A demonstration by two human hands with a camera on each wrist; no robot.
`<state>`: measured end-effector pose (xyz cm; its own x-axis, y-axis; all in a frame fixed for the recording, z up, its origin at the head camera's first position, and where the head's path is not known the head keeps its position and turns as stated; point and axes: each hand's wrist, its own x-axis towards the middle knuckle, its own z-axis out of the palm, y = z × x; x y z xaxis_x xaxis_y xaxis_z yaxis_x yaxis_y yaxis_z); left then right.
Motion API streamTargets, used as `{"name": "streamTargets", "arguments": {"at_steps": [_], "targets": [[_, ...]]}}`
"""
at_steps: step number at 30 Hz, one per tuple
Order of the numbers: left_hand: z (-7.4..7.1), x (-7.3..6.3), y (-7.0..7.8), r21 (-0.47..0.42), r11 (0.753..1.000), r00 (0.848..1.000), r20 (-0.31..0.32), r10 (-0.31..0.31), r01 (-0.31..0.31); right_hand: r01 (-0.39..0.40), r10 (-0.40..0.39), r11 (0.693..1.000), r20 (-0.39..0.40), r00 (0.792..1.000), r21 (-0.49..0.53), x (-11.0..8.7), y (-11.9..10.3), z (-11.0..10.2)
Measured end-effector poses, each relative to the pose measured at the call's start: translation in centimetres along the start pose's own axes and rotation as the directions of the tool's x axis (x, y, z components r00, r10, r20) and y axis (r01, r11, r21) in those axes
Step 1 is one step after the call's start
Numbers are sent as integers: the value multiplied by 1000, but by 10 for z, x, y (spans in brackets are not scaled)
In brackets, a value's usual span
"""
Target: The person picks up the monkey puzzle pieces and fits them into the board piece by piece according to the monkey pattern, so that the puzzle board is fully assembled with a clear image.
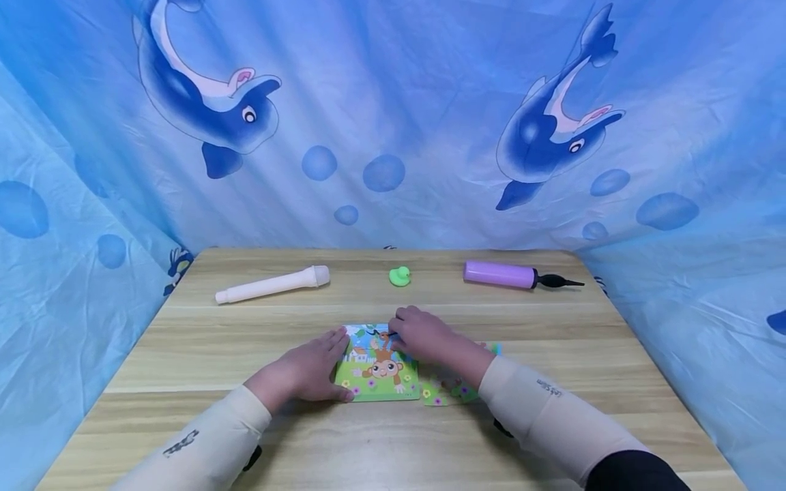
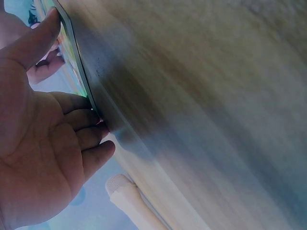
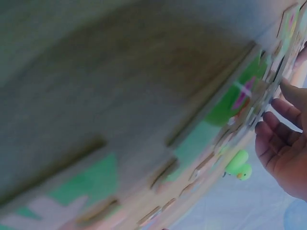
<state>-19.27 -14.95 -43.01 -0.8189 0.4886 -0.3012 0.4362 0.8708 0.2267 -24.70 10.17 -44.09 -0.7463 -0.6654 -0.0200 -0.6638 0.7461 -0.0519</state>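
Observation:
A jigsaw puzzle (image 1: 377, 389) with a cartoon monkey on green grass lies flat on the table in the head view. My left hand (image 1: 307, 367) rests along its left side, thumb at the near corner and fingers at the far one. In the left wrist view, the fingertips (image 2: 96, 117) touch the puzzle's edge. My right hand (image 1: 424, 337) is over the puzzle's upper right part, fingers pointing down and touching it. Loose puzzle pieces (image 1: 437, 394) with grass and flowers lie to its right, partly hidden under my right forearm. Between the right fingers, no piece shows.
Along the back of the wooden table (image 1: 184, 382) lie a white toy microphone (image 1: 270, 285), a green rubber duck (image 1: 400, 276) and a purple balloon pump (image 1: 500, 274) with a black nozzle. Behind hangs a blue dolphin-print cloth (image 1: 393, 102).

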Motion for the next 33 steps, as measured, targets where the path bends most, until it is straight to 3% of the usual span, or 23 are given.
{"name": "streamTargets", "arguments": {"at_steps": [16,22,27,33], "targets": [[0,0,0,0,1000,1000,-2,1,-1,-21,21,1000,6,1000,-2,-4,0,3],[0,0,0,-2,1000,1000,-3,0,0,-11,5,994,53,999,112,-15,10,-7],[-1,-1,0,-4,1000,1000,5,-3,3,-66,60,987,45,997,146,-26,26,-19],[-2,-2,2,-2,1000,1000,2,0,0,-133,118,988,175,977,78,-42,35,-23]]}}
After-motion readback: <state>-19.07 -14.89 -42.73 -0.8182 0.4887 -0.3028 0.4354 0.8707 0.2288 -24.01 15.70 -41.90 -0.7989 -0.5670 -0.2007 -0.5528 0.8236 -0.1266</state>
